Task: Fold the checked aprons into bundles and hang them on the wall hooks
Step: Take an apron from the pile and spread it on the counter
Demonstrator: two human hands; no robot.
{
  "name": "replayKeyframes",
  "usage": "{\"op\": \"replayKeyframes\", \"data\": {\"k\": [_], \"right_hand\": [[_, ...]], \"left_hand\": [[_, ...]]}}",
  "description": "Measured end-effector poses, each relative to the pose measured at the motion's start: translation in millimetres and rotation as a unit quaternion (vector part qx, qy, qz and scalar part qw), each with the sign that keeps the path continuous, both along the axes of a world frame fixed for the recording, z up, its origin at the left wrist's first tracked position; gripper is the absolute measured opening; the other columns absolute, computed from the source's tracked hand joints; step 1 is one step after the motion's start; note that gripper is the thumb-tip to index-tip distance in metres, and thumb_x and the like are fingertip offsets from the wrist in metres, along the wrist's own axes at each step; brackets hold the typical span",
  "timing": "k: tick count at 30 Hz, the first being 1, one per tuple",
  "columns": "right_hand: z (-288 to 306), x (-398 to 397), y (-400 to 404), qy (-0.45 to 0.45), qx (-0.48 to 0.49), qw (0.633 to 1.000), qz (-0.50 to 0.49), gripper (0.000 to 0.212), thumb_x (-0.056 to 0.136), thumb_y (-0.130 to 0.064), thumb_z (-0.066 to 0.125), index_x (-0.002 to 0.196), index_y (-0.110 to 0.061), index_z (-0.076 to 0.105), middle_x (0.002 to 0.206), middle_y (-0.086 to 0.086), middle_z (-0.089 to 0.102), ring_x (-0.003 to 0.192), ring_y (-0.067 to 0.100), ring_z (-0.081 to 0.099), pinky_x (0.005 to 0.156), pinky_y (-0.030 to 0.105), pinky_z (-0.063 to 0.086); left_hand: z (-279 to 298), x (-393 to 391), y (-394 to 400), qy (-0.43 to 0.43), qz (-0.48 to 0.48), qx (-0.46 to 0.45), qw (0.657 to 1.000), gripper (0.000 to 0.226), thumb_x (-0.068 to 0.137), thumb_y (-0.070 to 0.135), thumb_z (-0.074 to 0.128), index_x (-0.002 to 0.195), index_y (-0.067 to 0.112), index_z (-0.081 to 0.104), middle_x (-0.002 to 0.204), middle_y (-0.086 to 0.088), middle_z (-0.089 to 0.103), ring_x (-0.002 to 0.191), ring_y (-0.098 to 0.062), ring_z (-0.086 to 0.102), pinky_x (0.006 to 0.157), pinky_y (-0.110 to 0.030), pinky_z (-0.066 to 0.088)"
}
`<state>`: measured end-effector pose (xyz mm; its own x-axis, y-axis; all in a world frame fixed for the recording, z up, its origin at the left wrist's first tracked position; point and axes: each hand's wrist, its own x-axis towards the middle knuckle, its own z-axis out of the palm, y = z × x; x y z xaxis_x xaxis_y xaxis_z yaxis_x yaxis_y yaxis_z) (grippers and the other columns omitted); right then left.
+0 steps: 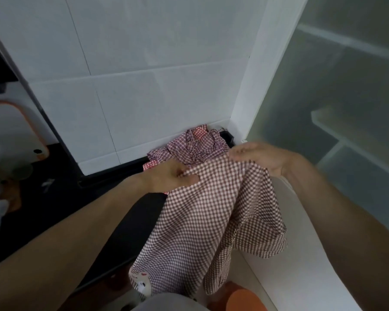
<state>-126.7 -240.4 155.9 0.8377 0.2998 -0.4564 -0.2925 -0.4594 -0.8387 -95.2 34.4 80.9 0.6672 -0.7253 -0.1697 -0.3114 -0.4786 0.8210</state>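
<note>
Brown-and-white checked cotton fills the middle of the view: a gingham apron hangs off the edge of a black counter, its upper edge lifted between two bare hands and its lower part drooping in loose folds toward the floor. A small pale cartoon patch shows near its bottom corner. The left hand holds the apron's upper left edge, thumb lying on top of the cloth and fingers curled beneath it. The right hand is at the upper right edge; it is blurred, its fingers reach out over the fabric close together, and whether they pinch the cloth I cannot tell. Just behind the hands, a crumpled heap of red and purple checked aprons lies on the counter, pushed into the corner against the white tiled wall. Far to the left, an orange-rimmed white board leans near the counter, out of focus.
</note>
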Motion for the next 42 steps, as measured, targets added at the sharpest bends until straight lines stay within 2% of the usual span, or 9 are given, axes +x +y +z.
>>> {"op": "replayKeyframes", "data": {"k": [4,9,13,16,19,24,31,39,42], "right_hand": [[-3.9,14.3,-30.7,-0.124,-0.145,0.98,-0.059,0.018,0.089,-0.045,0.067,0.099,-0.032,0.074,0.109,-0.005,0.073,0.107,0.019,0.066,0.109,0.046,0.044],[-12.6,22.7,-62.4,-0.161,-0.147,0.971,-0.1,0.026,0.09,-0.039,0.069,0.106,-0.02,0.076,0.102,-0.004,0.074,0.098,0.016,0.068,0.105,0.044,0.047],[-24.6,33.6,-67.0,-0.198,-0.161,0.961,-0.103,0.024,0.094,-0.032,0.067,0.11,-0.017,0.074,0.097,-0.008,0.07,0.088,0.005,0.063,0.096,0.032,0.047],[-34.0,43.7,-64.7,-0.223,-0.168,0.956,-0.093,0.023,0.095,-0.029,0.066,0.107,-0.011,0.075,0.099,0.003,0.071,0.086,0.012,0.063,0.087,0.028,0.048],[-41.7,55.1,-64.1,-0.24,-0.19,0.948,-0.085,0.026,0.097,-0.028,0.064,0.107,-0.006,0.074,0.102,0.008,0.071,0.094,0.021,0.064,0.09,0.033,0.048],[-51.4,70.6,-69.5,-0.26,-0.218,0.937,-0.08,0.024,0.097,-0.031,0.063,0.105,-0.013,0.076,0.106,0.006,0.073,0.1,0.026,0.066,0.096,0.043,0.051],[-55.5,74.9,-82.4,-0.283,-0.205,0.93,-0.118,0.026,0.099,-0.021,0.061,0.108,-0.001,0.074,0.106,0.013,0.072,0.099,0.028,0.065,0.089,0.035,0.048],[-56.1,75.9,-101.4,-0.271,-0.207,0.93,-0.136,0.025,0.099,-0.021,0.061,0.108,-0.001,0.073,0.104,0.012,0.07,0.093,0.024,0.061,0.082,0.029,0.043],[-58.5,77.0,-106.8,-0.275,-0.207,0.928,-0.146,0.025,0.098,-0.022,0.063,0.107,-0.001,0.074,0.103,0.013,0.071,0.096,0.028,0.064,0.083,0.031,0.046]], "left_hand": [[-20.3,6.0,10.9,0.005,-0.003,0.109,0.994,0.039,0.09,0.064,0.054,0.114,0.034,0.063,0.113,0.016,0.067,0.103,-0.002,0.063,0.1,-0.033,0.049],[-13.7,14.9,37.0,-0.094,0.072,0.174,0.978,0.032,0.088,0.057,0.063,0.09,0.025,0.064,0.087,0.011,0.067,0.081,-0.008,0.064,0.077,-0.024,0.051],[5.6,18.7,48.8,-0.288,0.146,0.292,0.9,0.04,0.095,0.05,0.057,0.063,0.031,0.043,0.064,0.016,0.047,0.064,-0.009,0.047,0.088,-0.035,0.041],[15.4,26.0,58.5,-0.317,0.167,0.373,0.856,0.04,0.094,0.054,0.053,0.07,0.021,0.05,0.068,0.011,0.048,0.071,-0.015,0.052,0.098,-0.039,0.037],[24.5,26.5,68.5,-0.318,0.143,0.449,0.823,0.041,0.092,0.059,0.053,0.089,0.018,0.06,0.085,0.004,0.058,0.081,-0.017,0.056,0.093,-0.036,0.038],[23.1,31.1,100.4,-0.182,0.102,0.498,0.842,0.052,0.081,0.055,0.072,0.109,0.014,0.057,0.106,-0.002,0.059,0.095,-0.019,0.058,0.085,-0.036,0.051],[17.8,31.6,105.1,-0.173,0.138,0.31,0.925,0.03,0.08,0.035,0.079,0.074,0.031,0.05,0.087,0.009,0.054,0.077,-0.009,0.053,0.069,-0.03,0.044],[17.4,38.7,93.2,-0.15,0.154,0.247,0.945,0.016,0.086,0.034,0.075,0.072,0.036,0.068,0.078,0.015,0.067,0.078,-0.006,0.064,0.072,-0.024,0.05],[12.6,43.7,94.0,-0.168,0.163,0.279,0.931,0.018,0.098,0.031,0.059,0.089,0.022,0.071,0.087,0.011,0.062,0.082,-0.01,0.059,0.079,-0.027,0.045]]}}
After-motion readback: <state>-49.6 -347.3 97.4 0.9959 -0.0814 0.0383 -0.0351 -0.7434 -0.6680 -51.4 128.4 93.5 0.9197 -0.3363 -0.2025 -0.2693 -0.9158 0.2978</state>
